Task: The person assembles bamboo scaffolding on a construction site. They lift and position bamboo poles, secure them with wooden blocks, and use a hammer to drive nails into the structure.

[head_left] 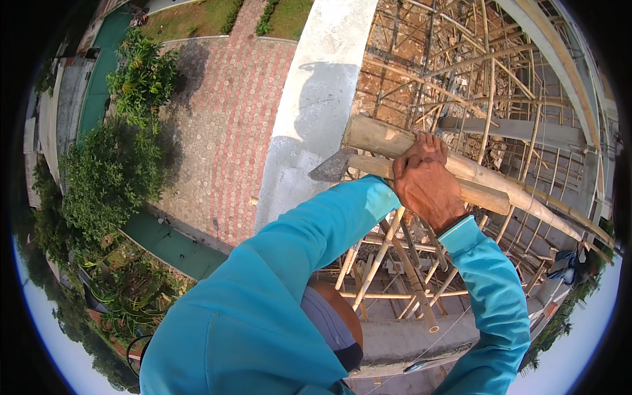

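Observation:
My right hand (431,187) is closed over the wooden handle of a hatchet-like tool (487,195) with a grey wedge-shaped metal head. Beyond the handle, fingers lie against a thick bamboo pole (378,136), which runs alongside the tool out to the right. My left forearm, in a blue sleeve (329,217), reaches up to the same spot, its cuff below the handle. The left hand is hidden there, and I cannot tell whether some of the fingers on the bamboo are its own. The metal head hangs over a pale concrete ledge (283,178).
Far below on the left lie a paved yard (230,131) and leafy trees (108,178). A lattice of bamboo scaffolding (487,105) fills the space below on the right, with a drop through it. A concrete beam (421,336) crosses near me, and a cut bamboo end (432,327) juts toward it.

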`<state>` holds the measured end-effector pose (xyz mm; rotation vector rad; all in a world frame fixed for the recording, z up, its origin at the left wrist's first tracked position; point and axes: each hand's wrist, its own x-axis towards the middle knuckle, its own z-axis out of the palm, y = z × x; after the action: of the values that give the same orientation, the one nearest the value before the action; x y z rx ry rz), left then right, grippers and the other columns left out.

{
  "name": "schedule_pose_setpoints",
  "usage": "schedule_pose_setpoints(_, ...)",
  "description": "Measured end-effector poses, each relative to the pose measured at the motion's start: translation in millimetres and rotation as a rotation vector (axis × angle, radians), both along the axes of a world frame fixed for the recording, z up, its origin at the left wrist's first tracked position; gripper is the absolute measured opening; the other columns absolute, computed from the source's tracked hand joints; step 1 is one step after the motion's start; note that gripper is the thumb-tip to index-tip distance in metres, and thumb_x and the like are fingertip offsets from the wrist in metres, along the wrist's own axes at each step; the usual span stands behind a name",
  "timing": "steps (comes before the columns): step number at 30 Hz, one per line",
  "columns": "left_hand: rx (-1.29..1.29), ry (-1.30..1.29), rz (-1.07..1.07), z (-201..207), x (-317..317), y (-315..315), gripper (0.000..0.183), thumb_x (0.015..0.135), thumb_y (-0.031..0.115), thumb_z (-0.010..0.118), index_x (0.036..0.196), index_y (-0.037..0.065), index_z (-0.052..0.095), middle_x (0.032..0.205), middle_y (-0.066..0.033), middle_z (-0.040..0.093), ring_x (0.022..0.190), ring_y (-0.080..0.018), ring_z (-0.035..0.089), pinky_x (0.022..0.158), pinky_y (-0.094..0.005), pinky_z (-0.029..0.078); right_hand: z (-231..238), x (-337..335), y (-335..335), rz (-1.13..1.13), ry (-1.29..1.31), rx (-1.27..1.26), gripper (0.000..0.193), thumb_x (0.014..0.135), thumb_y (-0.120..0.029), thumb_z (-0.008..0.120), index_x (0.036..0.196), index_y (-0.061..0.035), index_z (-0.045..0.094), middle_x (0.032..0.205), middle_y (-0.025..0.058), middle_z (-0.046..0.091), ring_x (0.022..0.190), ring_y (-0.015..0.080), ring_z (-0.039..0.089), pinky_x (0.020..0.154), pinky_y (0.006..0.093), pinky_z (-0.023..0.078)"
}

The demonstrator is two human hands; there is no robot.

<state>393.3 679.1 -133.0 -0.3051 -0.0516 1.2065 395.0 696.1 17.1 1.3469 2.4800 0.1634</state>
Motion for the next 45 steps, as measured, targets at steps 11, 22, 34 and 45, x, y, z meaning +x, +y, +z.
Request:
schedule_pose_setpoints(11,-0.160,0.006,-0.313,-18,-8,10,0.042,0.087,0.041,0.043,0.101,0.003,0.052,0.100,-0.0100,0.047,0.105,-0.0252,0.043,0.104,-0.0424,0.035,-6,4,6,0.022,0.114,0.006,0.017,0.089,-0.015,0.056,0.091,0.0008,0.062,0.086,0.0252,0.066,0.088,0.0423,0.066,0.080,0.0518,0.051)
schedule_pose_setpoints(22,-0.296,-0.029,-0.171,-17,14,26,0.039,0.087,0.038,0.044,0.104,0.004,0.054,0.101,-0.0104,0.050,0.107,-0.0256,0.045,0.104,-0.0436,0.035,-31,35,17,-0.078,0.133,-0.155,0.022,0.092,-0.018,0.056,0.096,0.0032,0.061,0.096,0.0308,0.065,0.094,0.0420,0.068,0.079,0.0564,0.054)
schedule_pose_setpoints(34,-1.930,-2.441,0.582,-8,-2,77,0.038,0.093,0.022,0.058,0.125,0.001,0.058,0.124,-0.0233,0.064,0.121,-0.0302,0.062,0.090,-0.0464,0.052,-7,43,-70,-0.637,0.350,-0.092,0.038,0.092,-0.029,0.064,0.110,0.0036,0.059,0.093,0.0230,0.068,0.089,0.0398,0.070,0.071,0.0481,0.056)
schedule_pose_setpoints(45,-2.074,-1.789,1.969,27,-11,170,0.070,0.059,0.041,0.088,0.103,-0.010,0.071,0.099,-0.0186,0.071,0.084,-0.0285,0.067,0.074,-0.0430,0.053,5,71,-118,0.140,0.147,-0.157,0.030,0.084,-0.023,0.064,0.105,-0.0025,0.060,0.084,0.0100,0.063,0.076,0.0244,0.068,0.067,0.0390,0.055)
